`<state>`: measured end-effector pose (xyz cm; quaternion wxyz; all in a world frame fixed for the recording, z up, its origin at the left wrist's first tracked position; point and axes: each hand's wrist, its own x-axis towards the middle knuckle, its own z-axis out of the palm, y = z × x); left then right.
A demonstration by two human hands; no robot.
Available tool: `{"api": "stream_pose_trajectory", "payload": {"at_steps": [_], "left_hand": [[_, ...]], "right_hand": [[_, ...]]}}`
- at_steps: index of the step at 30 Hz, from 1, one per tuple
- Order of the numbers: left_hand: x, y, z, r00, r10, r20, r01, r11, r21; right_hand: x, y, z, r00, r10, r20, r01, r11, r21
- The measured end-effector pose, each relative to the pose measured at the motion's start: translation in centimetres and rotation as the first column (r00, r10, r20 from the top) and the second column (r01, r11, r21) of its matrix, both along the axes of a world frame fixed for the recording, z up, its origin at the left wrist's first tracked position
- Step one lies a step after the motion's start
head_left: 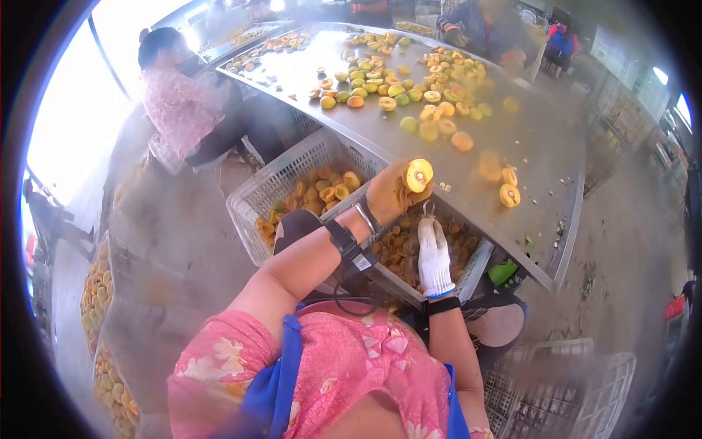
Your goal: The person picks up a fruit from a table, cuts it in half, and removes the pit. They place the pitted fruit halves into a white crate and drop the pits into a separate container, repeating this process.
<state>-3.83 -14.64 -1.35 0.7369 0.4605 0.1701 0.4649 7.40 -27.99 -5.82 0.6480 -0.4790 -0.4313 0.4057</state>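
Observation:
My left hand (386, 196), in an orange-brown glove, is closed around a halved peach (419, 174) above the table's near edge. The cut face points up and shows a reddish centre. Lower and to the right, my right hand (434, 257) wears a white knit glove. Its fingers are closed on a small metal pitting tool (428, 209), whose looped tip sticks out past the fingertips. Below both hands is a crate of brownish scraps (398, 249). To the left, a white plastic crate (252, 245) holds several peach halves (322, 192).
Many peaches (373, 77) lie on the metal table (322, 121). Two halves (510, 192) are near its right side. A person in a pink top (179, 110) sits at the left; another (490, 29) works across the table. Filled crates (99, 293) stand far left, plastic crates (556, 391) lower right.

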Motion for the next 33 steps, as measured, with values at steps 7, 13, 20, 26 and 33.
{"api": "stream_pose_trajectory", "payload": {"at_steps": [7, 13, 20, 26, 33], "left_hand": [[-2.4, -4.0, -1.6, 0.74, 0.616, -0.271, -0.175, 0.565, 0.806], [-3.5, -6.2, 0.2, 0.695, 0.62, -0.363, -0.064, 0.557, 0.828], [-2.9, -6.2, -1.9, 0.881, 0.395, -0.26, -0.17, 0.777, 0.605], [-3.8, -3.9, -1.5, 0.901, -0.04, -0.432, 0.013, 0.998, -0.065], [-4.1, -0.7, -5.4, 0.991, -0.122, -0.047, 0.129, 0.97, 0.207]], "right_hand": [[-0.7, -0.8, 3.7, 0.86, -0.008, 0.51, 0.016, 1.0, -0.01], [-1.1, -0.9, 3.7, 0.768, -0.039, 0.639, 0.034, 0.999, 0.02], [-0.8, -0.5, 1.7, 0.619, 0.098, 0.779, -0.036, 0.995, -0.097], [-1.6, -1.7, 3.7, 0.705, 0.209, 0.677, -0.056, 0.969, -0.241], [-2.0, -1.6, 3.2, 0.839, 0.187, 0.512, -0.118, 0.979, -0.164]]}}
